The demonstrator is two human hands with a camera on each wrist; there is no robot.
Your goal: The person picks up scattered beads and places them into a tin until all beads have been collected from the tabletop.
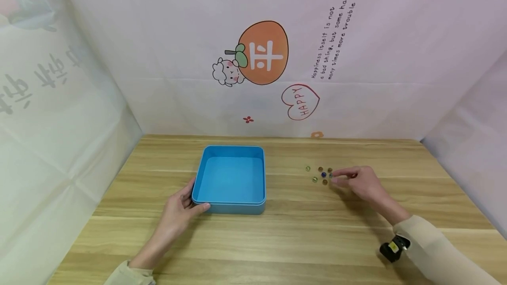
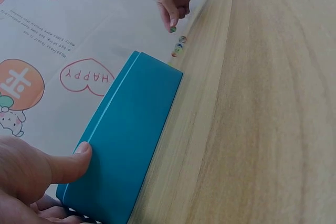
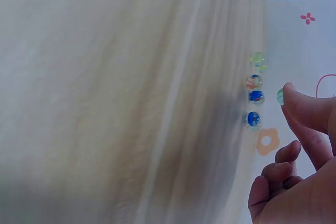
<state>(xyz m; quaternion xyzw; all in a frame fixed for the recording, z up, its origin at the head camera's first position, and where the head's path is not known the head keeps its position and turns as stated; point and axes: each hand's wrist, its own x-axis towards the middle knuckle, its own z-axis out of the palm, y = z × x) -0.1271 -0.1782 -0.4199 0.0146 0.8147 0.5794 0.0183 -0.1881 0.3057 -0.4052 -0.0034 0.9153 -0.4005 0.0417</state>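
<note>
A square light-blue open-topped box [image 1: 236, 208] stands on the table left of centre. My left hand [image 1: 180, 211] grips its near left corner, thumb [image 2: 72, 164] on the front wall and the fingers partly hidden behind the side. To the right of the box lie several small glass marbles [image 1: 323, 174], clear ones with blue, yellow-green or brownish swirls. My right hand [image 1: 362, 183] is beside them and pinches a greenish marble [image 3: 280, 96] between thumb and index finger. In the right wrist view its other fingers are curled in, and the pinched marble looks raised above the others.
The wood-grain table [image 1: 309, 241] meets a printed white cloth [image 1: 178, 56] at its back edge, with more cloth at the left and right sides. A small black device [image 1: 392, 250] hangs at the right sleeve.
</note>
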